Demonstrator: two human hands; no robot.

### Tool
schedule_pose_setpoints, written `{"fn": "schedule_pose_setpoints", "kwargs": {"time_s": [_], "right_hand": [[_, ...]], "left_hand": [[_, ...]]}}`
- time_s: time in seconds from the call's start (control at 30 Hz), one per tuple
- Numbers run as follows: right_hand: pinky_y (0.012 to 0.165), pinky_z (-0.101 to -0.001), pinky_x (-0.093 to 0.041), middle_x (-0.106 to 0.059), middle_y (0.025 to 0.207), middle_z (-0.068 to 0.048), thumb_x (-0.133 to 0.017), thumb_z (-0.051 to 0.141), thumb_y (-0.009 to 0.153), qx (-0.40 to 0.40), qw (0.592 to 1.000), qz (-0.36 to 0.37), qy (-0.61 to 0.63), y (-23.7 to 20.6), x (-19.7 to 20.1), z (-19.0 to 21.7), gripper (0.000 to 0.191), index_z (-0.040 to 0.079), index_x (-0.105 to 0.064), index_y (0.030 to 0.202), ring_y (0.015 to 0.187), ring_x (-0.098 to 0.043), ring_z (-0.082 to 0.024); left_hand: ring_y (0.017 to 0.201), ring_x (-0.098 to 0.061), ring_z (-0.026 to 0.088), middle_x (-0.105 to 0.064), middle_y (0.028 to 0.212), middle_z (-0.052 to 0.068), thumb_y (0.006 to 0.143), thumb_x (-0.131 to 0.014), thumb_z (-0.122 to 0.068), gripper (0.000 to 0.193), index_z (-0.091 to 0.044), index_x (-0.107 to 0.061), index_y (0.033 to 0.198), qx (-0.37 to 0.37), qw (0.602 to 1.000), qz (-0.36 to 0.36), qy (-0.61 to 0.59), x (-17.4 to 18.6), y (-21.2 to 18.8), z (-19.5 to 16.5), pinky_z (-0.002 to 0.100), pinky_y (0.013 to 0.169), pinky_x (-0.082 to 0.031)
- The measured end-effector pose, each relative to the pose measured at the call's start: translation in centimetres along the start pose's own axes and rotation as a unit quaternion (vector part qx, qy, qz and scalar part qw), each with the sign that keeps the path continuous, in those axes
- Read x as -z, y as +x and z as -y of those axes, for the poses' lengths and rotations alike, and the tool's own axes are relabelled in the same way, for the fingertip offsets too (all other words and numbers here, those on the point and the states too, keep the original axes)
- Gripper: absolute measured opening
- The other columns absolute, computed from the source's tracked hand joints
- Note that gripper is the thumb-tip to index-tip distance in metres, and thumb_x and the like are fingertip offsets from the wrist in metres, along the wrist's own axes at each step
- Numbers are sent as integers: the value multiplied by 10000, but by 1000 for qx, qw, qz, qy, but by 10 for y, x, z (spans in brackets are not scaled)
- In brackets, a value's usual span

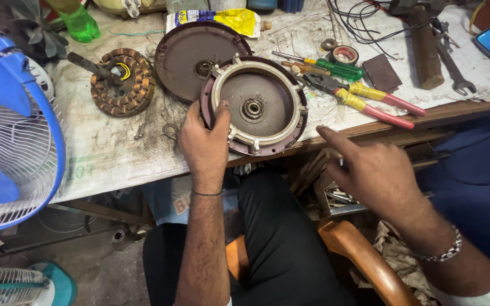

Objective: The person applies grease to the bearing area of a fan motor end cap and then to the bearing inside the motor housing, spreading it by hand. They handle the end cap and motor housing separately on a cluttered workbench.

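Note:
A round maroon motor housing [254, 107] with a pale inner ring and a central bearing lies at the bench's front edge. My left hand [204, 141] grips its left rim, thumb over the pale ring. A second maroon cover plate [188, 54] lies behind it, partly overlapped. My right hand [370, 170] hovers below the bench edge to the right, index finger stretched toward the housing, holding nothing. A copper-wound stator [123, 82] sits to the left on the bench.
Pliers with red and yellow handles [378, 105], a green screwdriver [336, 69], a tape roll [345, 55], a spanner [455, 68] and a yellow tube [228, 20] lie on the covered bench [103, 158]. A blue fan [7, 141] stands at left. A wooden chair arm [358, 255] sits below.

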State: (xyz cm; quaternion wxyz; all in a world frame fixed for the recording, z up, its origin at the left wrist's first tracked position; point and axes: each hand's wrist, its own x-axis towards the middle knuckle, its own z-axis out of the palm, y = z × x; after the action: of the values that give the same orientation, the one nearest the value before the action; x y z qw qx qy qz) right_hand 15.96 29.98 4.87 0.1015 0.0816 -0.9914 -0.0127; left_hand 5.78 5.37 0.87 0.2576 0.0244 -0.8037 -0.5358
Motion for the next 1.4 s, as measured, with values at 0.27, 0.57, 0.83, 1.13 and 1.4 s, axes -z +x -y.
{"fn": "schedule_pose_setpoints", "kwargs": {"time_s": [0.27, 0.57, 0.83, 1.13, 1.4], "right_hand": [[447, -407, -549, -628, 480, -94, -766, 221, 787, 22, 961, 20, 274, -6, -21, 14, 705, 260, -560, 1460, 384, -639, -253], [477, -382, -556, -676, 613, -38, -797, 190, 792, 142, 978, -105, 107, -16, -53, 21, 696, 249, -579, 1451, 484, -660, -213], [490, -341, -588, -631, 501, -62, -767, 226, 849, -9, 976, -66, 206, -15, -58, -3, 715, 247, -513, 1517, 378, -628, -206], [618, -489, -578, -679, 590, -131, -743, 226, 811, -22, 979, -47, 199, 14, -42, -3, 839, 250, -397, 1575, 523, -666, -358], [642, -483, -600, -697, 607, -113, -743, 221, 794, -29, 984, -28, 172, 19, -46, -1, 846, 271, -396, 1565, 545, -692, -333]], "left_hand": [[880, -785, 257, -787, 966, 168, 883, -731, -332, 411, 5, -711, 1117, 12, 1000, 7, 5, -3, 3, 4, 396, 823, -591], [912, -771, 291, -773, 971, 197, 870, -757, -312, 420, 23, -709, 1120, -7, 1000, 0, 3, -1, 2, 7, 421, 815, -580], [889, -792, 274, -781, 960, 174, 880, -724, -307, 394, 10, -705, 1113, 6, 1000, 13, -21, 0, 2, 4, 396, 817, -600], [854, -788, 273, -784, 931, 171, 895, -719, -302, 361, 4, -719, 1088, 2, 1000, 5, -8, 1, 0, 0, 406, 800, -592], [876, -791, 273, -784, 947, 170, 901, -724, -310, 370, 4, -717, 1097, 5, 1000, 12, -6, -1, 1, 5, 405, 812, -594]]}}
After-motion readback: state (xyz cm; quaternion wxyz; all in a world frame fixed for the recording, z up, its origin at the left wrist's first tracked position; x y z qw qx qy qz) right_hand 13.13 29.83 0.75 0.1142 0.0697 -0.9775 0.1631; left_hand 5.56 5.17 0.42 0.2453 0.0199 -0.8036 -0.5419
